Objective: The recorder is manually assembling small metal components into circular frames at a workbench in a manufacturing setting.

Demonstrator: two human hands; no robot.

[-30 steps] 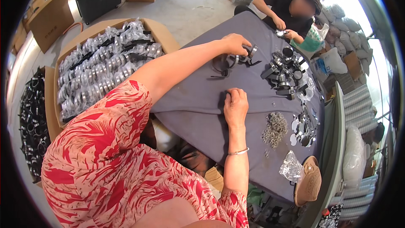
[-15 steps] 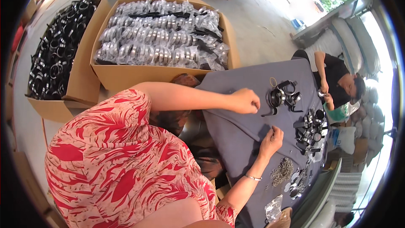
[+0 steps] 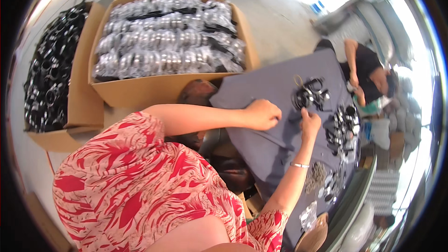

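Observation:
Over the grey cloth-covered table (image 3: 261, 88), my left hand (image 3: 263, 114) is curled closed. What it holds, if anything, is hidden inside the fingers. My right hand (image 3: 310, 123), with a bangle on its wrist, reaches to the near edge of a small group of black and silver rings (image 3: 305, 97). Its fingers are bent, with the fingertips drawn together at the rings; whether they grip one is too blurred to make out. A thin yellowish loop (image 3: 297, 80) lies just beyond that group.
More black and silver ring parts (image 3: 343, 128) are heaped to the right. Nearer are a pile of small metal pieces (image 3: 316, 177) and a clear plastic bag (image 3: 308, 215). Cardboard boxes of wrapped rings (image 3: 170, 84) and loose black rings (image 3: 49, 79) stand left. A co-worker (image 3: 368, 74) sits across the table.
My right hand has moved away from me, up to the ring group. My left hand stays closed in nearly the same place. The whole view has shifted slightly.

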